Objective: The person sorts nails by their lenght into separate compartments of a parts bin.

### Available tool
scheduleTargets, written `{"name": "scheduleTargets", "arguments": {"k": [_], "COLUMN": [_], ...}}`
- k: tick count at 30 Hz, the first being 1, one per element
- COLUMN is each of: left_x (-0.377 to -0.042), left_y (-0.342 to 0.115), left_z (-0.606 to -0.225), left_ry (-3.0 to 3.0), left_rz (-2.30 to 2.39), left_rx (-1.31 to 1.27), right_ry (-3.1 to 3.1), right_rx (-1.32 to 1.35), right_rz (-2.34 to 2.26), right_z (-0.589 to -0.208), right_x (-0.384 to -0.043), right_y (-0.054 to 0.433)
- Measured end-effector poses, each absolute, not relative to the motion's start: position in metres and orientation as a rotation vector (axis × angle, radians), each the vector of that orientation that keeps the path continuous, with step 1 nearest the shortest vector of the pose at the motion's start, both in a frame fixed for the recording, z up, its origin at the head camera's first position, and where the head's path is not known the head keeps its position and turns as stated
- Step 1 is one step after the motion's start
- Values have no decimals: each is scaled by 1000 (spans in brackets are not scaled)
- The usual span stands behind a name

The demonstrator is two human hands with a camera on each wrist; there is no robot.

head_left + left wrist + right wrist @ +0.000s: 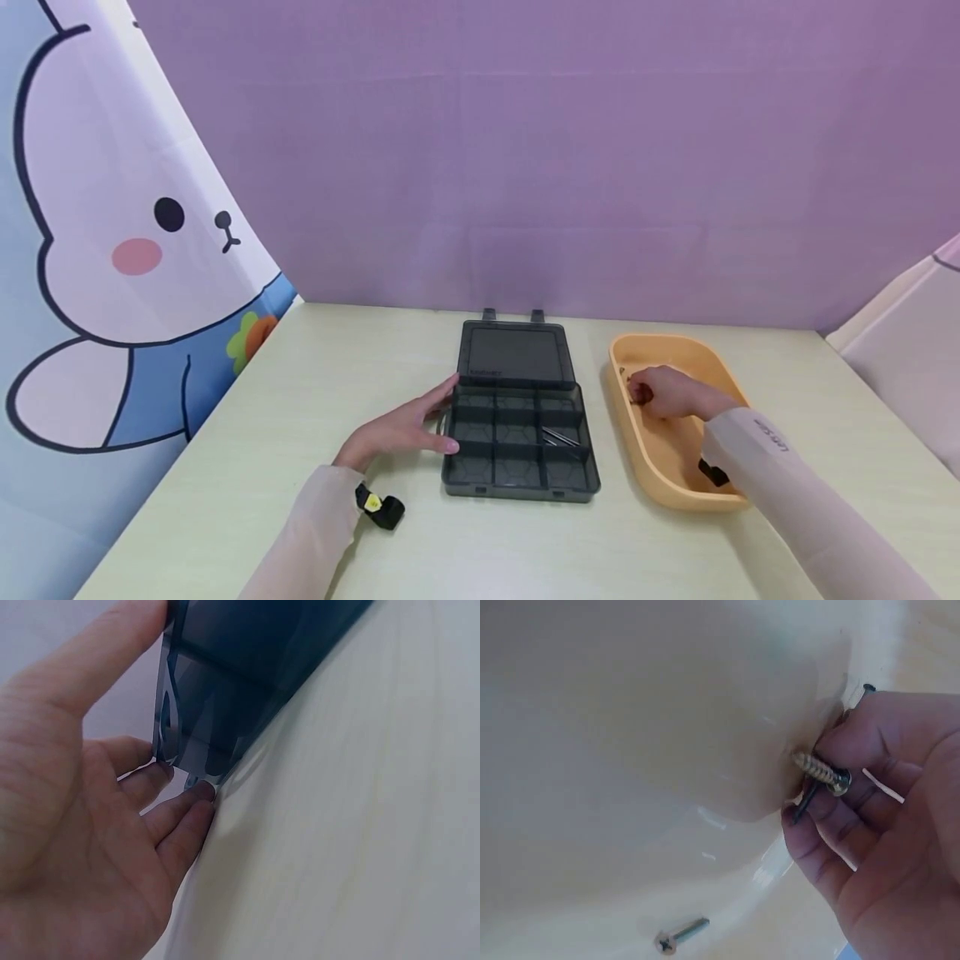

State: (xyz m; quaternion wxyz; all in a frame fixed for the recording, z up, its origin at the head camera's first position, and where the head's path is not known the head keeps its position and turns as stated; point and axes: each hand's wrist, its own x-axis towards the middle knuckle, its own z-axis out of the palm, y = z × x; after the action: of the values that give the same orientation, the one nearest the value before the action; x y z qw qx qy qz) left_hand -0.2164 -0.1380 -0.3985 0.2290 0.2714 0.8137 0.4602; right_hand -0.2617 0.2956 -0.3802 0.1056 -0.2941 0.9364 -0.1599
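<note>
My left hand point(397, 432), thumb and fingers spread, touches the box's point(495, 491) left side, probably steadying it. Right hand point(670, 393), inside the tray point(678, 454), pinches a screw point(823, 771) (a loose screw point(682, 934) lies nearby).

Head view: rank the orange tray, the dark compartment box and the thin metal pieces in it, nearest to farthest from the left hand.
1. Dark compartment box: its left edge is at the left hand's fingers.
2. Thin metal pieces: right column, middle row.
3. Orange tray: beyond the box, to the right.
</note>
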Motion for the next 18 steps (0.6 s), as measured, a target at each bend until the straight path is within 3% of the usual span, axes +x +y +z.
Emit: {"name": "scheduleTargets", "arguments": {"k": [18], "left_x": [-217], "left_y": [-137], "left_z": [-399], "left_ry": [2256], "left_rz": [1258], "left_rx": [745], "right_ry": [2857], "right_rx": [-883], "right_rz": [-473], "right_z": [-362], "right_x": [-262], "right_y": [305]}}
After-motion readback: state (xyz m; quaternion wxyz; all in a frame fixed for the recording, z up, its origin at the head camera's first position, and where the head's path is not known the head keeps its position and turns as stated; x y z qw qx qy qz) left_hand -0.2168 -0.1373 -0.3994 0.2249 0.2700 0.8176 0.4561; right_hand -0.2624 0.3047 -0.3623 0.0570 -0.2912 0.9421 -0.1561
